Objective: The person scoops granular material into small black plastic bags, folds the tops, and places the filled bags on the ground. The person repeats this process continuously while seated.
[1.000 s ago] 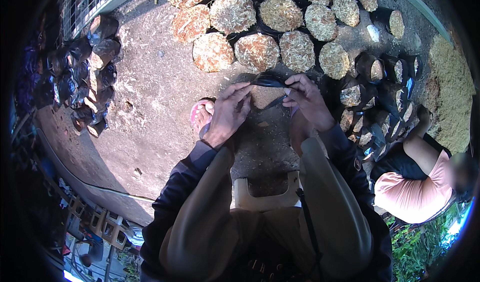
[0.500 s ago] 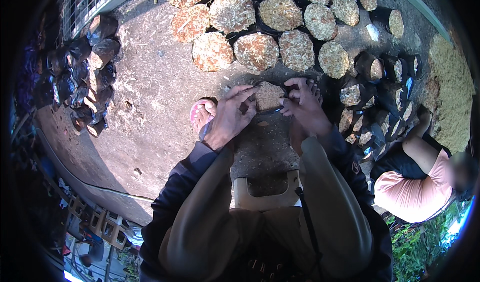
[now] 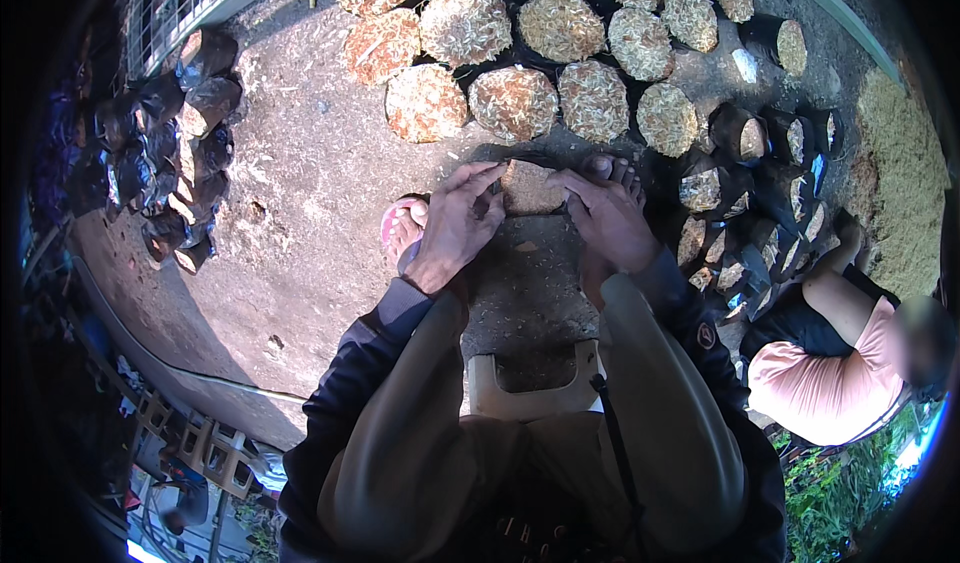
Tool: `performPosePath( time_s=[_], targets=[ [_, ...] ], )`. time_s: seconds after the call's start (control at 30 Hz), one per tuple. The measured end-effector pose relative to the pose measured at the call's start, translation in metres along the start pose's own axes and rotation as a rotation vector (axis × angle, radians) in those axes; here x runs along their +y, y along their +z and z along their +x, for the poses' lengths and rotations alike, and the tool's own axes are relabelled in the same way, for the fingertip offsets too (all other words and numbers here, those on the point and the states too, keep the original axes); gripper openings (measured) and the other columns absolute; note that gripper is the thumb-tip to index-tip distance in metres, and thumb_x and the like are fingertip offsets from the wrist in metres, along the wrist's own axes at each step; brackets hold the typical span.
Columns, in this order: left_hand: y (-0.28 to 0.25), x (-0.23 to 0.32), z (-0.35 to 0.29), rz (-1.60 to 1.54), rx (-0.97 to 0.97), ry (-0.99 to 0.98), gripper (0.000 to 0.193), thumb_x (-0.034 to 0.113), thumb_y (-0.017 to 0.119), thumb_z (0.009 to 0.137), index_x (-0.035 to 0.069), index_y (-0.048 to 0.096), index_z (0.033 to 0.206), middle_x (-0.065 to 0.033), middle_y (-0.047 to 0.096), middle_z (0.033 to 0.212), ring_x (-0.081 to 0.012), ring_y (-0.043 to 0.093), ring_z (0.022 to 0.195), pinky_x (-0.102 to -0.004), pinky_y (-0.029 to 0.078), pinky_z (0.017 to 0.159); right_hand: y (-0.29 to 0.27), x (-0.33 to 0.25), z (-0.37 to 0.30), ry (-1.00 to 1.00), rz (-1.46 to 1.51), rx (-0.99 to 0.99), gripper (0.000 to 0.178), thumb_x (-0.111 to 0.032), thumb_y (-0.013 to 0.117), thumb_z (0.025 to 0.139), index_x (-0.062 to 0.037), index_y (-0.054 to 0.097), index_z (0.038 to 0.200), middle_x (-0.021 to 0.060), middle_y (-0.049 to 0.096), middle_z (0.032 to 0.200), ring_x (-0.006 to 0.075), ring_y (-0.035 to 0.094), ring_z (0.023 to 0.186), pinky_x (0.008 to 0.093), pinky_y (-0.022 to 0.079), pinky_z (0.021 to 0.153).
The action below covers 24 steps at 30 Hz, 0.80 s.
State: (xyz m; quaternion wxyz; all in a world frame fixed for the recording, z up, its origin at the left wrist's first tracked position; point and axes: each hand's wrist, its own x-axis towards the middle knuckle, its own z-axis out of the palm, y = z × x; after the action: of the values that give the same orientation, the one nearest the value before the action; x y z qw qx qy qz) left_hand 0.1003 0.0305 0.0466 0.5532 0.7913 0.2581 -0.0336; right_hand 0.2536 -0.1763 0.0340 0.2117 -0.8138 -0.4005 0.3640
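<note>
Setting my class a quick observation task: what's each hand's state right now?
Left hand: partly curled at the left edge of the filled bag; grip unclear.
Right hand: partly curled at its right edge; grip unclear.

Left hand (image 3: pixel 455 228): fingertips at the left edge of a dark bag (image 3: pixel 533 189) topped with brown, grainy filling
Right hand (image 3: pixel 610 221): fingertips at that bag's right edge, grip unclear
Far rows: large bags (image 3: pixel 514 105) topped with shavings, close together beyond the hands
Right cluster: smaller bags (image 3: pixel 700 192), some tilted, near a tan heap (image 3: pixel 905 173)
Left cluster: black bags (image 3: pixel 208 103), well apart from the hands
Co-worker: person in a pink top (image 3: pixel 828 375), at right
Stool (image 3: pixel 535 404): pale, between the thighs
</note>
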Motion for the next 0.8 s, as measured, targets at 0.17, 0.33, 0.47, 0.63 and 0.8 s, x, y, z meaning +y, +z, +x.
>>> performPosePath(
  time_s=[0.17,0.33,0.47,0.63,0.8],
  targets=[
    [0.000,0.002,-0.001,-0.038,-0.025,-0.016,0.048,-0.005,0.070,0.087,0.004,0.066,0.134,-0.0128,0.065,0.127,-0.0214,0.069,0.099,-0.0296,0.061,0.082,-0.001,-0.012,-0.002,-0.074,-0.200,-0.064,0.046,-0.015,0.055,0.096,-0.0242,0.061,0.141,0.0200,0.064,0.130,0.0378,0.063,0.118,0.0477,0.048,0.105],
    [0.000,0.003,-0.001,0.006,-0.015,0.050,0.049,-0.007,0.068,0.087,0.003,0.065,0.134,-0.0116,0.065,0.127,-0.0183,0.068,0.097,-0.0268,0.060,0.081,-0.006,-0.017,0.001,0.030,-0.152,-0.263,0.050,-0.017,0.055,0.096,-0.0275,0.057,0.145,0.0180,0.064,0.131,0.0353,0.060,0.122,0.0480,0.045,0.108],
    [0.001,0.005,-0.002,-0.080,-0.023,-0.052,0.050,-0.006,0.068,0.086,0.004,0.065,0.135,-0.0116,0.065,0.126,-0.0185,0.067,0.094,-0.0299,0.058,0.086,-0.009,-0.020,-0.003,-0.030,-0.091,-0.180,0.049,-0.013,0.057,0.092,-0.0209,0.061,0.140,0.0165,0.067,0.123,0.0344,0.065,0.111,0.0486,0.049,0.099],
    [0.002,-0.001,-0.003,-0.037,0.006,-0.011,0.048,-0.007,0.067,0.085,0.002,0.066,0.132,-0.0122,0.065,0.127,-0.0180,0.069,0.087,-0.0278,0.058,0.077,-0.019,-0.024,0.001,-0.056,-0.093,-0.053,0.044,-0.018,0.061,0.093,-0.0195,0.058,0.137,0.0183,0.067,0.121,0.0381,0.062,0.114,0.0518,0.046,0.101],
    [0.011,-0.009,-0.004,-0.006,0.051,0.014,0.047,-0.006,0.068,0.083,0.003,0.068,0.129,-0.0122,0.068,0.123,-0.0190,0.068,0.084,-0.0305,0.057,0.082,-0.014,-0.024,0.003,0.219,-0.301,0.132,0.045,-0.027,0.067,0.091,-0.0183,0.048,0.131,0.0152,0.071,0.104,0.0464,0.060,0.113,0.0590,0.042,0.102]
  ],
)
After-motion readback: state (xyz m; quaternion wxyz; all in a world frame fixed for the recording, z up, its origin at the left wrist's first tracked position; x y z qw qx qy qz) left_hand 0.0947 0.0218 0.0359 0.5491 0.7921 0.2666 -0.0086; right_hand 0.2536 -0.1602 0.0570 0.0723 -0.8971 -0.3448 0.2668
